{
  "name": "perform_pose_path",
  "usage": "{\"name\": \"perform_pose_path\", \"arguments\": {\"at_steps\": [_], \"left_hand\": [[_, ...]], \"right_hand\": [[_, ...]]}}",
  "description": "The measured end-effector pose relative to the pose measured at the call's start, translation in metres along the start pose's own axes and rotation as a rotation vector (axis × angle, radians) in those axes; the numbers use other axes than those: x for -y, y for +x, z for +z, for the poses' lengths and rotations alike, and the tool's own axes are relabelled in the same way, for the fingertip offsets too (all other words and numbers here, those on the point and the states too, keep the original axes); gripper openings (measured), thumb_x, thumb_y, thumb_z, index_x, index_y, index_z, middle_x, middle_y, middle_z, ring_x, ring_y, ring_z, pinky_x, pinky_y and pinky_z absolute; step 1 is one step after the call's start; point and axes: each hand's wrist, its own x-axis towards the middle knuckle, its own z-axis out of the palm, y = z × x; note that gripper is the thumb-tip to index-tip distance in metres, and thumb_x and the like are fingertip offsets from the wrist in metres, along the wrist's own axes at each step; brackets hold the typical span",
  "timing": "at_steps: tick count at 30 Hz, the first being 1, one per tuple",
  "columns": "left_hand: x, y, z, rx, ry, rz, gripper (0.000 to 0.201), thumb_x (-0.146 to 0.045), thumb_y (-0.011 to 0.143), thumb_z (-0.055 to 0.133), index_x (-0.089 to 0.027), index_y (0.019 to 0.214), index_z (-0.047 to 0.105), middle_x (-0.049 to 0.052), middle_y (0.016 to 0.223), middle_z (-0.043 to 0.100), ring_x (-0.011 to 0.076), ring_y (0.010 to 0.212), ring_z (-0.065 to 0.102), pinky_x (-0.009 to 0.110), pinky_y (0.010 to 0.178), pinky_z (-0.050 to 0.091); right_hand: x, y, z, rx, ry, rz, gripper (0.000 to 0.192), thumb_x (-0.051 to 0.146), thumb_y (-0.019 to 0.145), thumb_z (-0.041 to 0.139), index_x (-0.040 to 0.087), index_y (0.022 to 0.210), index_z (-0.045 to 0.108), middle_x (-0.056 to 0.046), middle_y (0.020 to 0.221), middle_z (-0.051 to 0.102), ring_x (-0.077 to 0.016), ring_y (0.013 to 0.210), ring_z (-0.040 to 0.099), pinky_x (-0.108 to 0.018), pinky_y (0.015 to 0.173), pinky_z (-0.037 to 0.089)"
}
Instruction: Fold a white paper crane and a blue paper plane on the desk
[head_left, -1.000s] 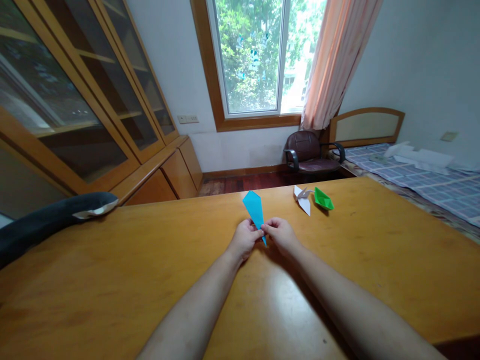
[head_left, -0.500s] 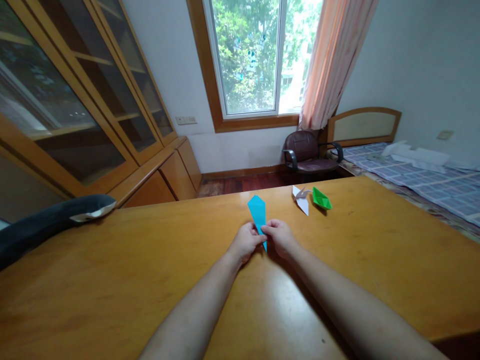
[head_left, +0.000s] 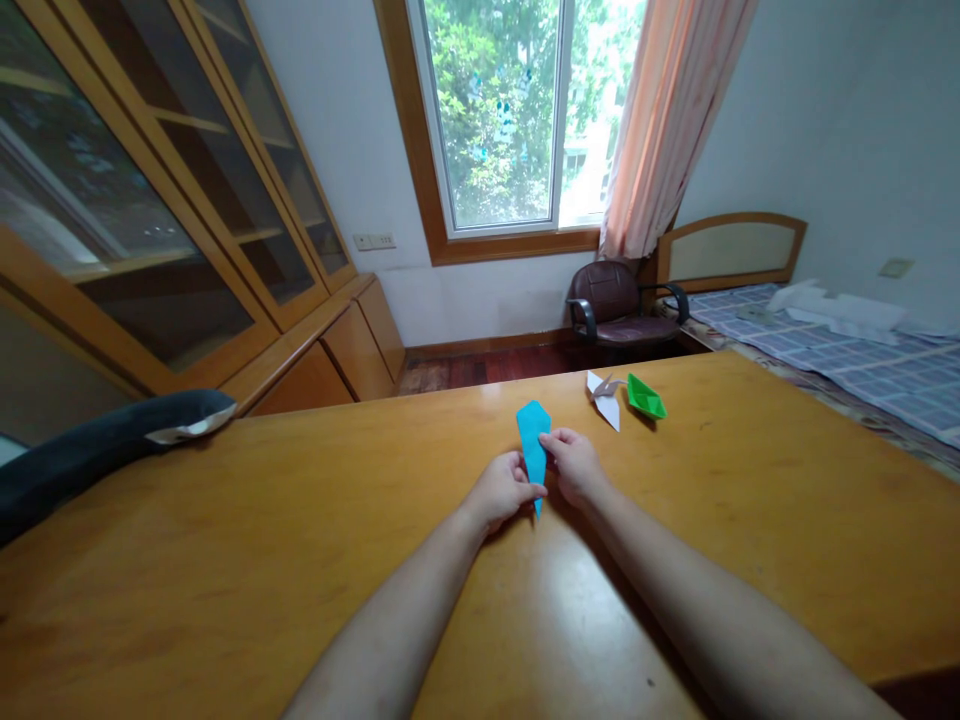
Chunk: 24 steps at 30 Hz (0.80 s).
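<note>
Both hands pinch the blue paper mid-desk: left hand grips its lower edge, right hand its side, likely steadying a fold. Crane and boat lie at one o'clock.

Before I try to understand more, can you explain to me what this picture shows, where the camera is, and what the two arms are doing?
There is no machine here. The camera sits on a person's head and looks forward and down, so the two bare arms are that person's own. The left hand and the right hand together pinch a blue folded paper, long and pointed, just above a wooden table. Farther back on the table lie a white folded paper figure and a green folded paper boat. Behind the table are a window, a chair and a bed.
</note>
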Motion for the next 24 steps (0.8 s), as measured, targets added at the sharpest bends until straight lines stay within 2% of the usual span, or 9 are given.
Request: {"name": "perform_pose_path", "arguments": {"at_steps": [5, 9, 12, 14, 16, 18, 21, 24], "left_hand": [[0.001, -0.002, 0.0, 0.024, 0.07, -0.024, 0.032, -0.016, 0.053, 0.077, -0.016, 0.075, 0.053, -0.006, 0.058, 0.052, 0.007, 0.047, 0.047, 0.02, 0.048, 0.039], [0.003, -0.004, -0.003, 0.066, 0.172, -0.07, 0.032, -0.017, 0.052, 0.079, -0.016, 0.072, 0.053, -0.006, 0.055, 0.053, 0.0073, 0.044, 0.047, 0.019, 0.043, 0.034], [0.0, -0.004, -0.008, 0.099, 0.205, -0.119, 0.032, -0.018, 0.052, 0.078, -0.016, 0.074, 0.054, -0.005, 0.054, 0.055, 0.0095, 0.043, 0.05, 0.019, 0.042, 0.034], [-0.005, -0.005, -0.012, 0.135, 0.214, -0.151, 0.03, -0.018, 0.052, 0.077, -0.016, 0.074, 0.055, -0.004, 0.055, 0.057, 0.0102, 0.044, 0.052, 0.019, 0.043, 0.035], [-0.011, -0.006, -0.017, 0.168, 0.223, -0.171, 0.025, -0.02, 0.055, 0.073, -0.016, 0.074, 0.057, -0.003, 0.057, 0.058, 0.0103, 0.046, 0.053, 0.019, 0.043, 0.035], [-0.018, -0.008, -0.023, 0.2, 0.258, -0.198, 0.017, -0.025, 0.06, 0.068, -0.016, 0.071, 0.058, -0.002, 0.055, 0.058, 0.0104, 0.045, 0.051, 0.02, 0.043, 0.034], [-0.024, -0.009, -0.032, 0.261, 0.399, -0.209, 0.014, -0.028, 0.063, 0.064, -0.015, 0.06, 0.059, -0.001, 0.051, 0.055, 0.0094, 0.043, 0.046, 0.021, 0.043, 0.029], [-0.025, -0.007, -0.038, 0.183, 0.563, -0.144, 0.02, -0.03, 0.066, 0.064, -0.015, 0.054, 0.059, -0.003, 0.046, 0.048, 0.0078, 0.041, 0.036, 0.023, 0.043, 0.022]], "right_hand": [[0.005, 0.011, -0.008, -0.023, -0.015, -0.053, 0.037, 0.048, 0.053, 0.075, 0.021, 0.057, 0.049, 0.006, 0.048, 0.046, -0.0099, 0.047, 0.04, -0.025, 0.046, 0.031], [0.016, 0.029, -0.029, -0.111, -0.052, -0.161, 0.037, 0.053, 0.06, 0.07, 0.022, 0.06, 0.048, 0.006, 0.048, 0.042, -0.0104, 0.046, 0.038, -0.026, 0.045, 0.03], [0.025, 0.035, -0.046, -0.273, -0.281, -0.397, 0.032, 0.051, 0.073, 0.06, 0.022, 0.065, 0.052, 0.003, 0.054, 0.046, -0.0133, 0.051, 0.043, -0.028, 0.051, 0.036], [0.028, 0.031, -0.053, -0.284, -0.518, -0.64, 0.025, 0.043, 0.082, 0.053, 0.02, 0.077, 0.06, -0.004, 0.07, 0.059, -0.0184, 0.068, 0.053, -0.032, 0.065, 0.043], [0.03, 0.022, -0.052, -0.18, -0.738, -0.871, 0.022, 0.032, 0.086, 0.049, 0.018, 0.092, 0.064, -0.009, 0.089, 0.064, -0.0228, 0.086, 0.057, -0.036, 0.079, 0.045], [0.032, 0.01, -0.045, -0.013, -0.95, -1.019, 0.024, 0.024, 0.086, 0.048, 0.019, 0.1, 0.067, -0.011, 0.101, 0.066, -0.0244, 0.099, 0.056, -0.039, 0.089, 0.042], [0.034, -0.008, -0.029, 0.271, -1.273, -1.065, 0.027, 0.016, 0.084, 0.05, 0.02, 0.103, 0.068, -0.01, 0.111, 0.067, -0.0242, 0.107, 0.054, -0.039, 0.094, 0.035], [0.034, -0.021, -0.016, 0.433, -1.451, -1.015, 0.021, 0.015, 0.083, 0.053, 0.021, 0.094, 0.07, -0.007, 0.1, 0.07, -0.0228, 0.101, 0.056, -0.041, 0.099, 0.028]]}}
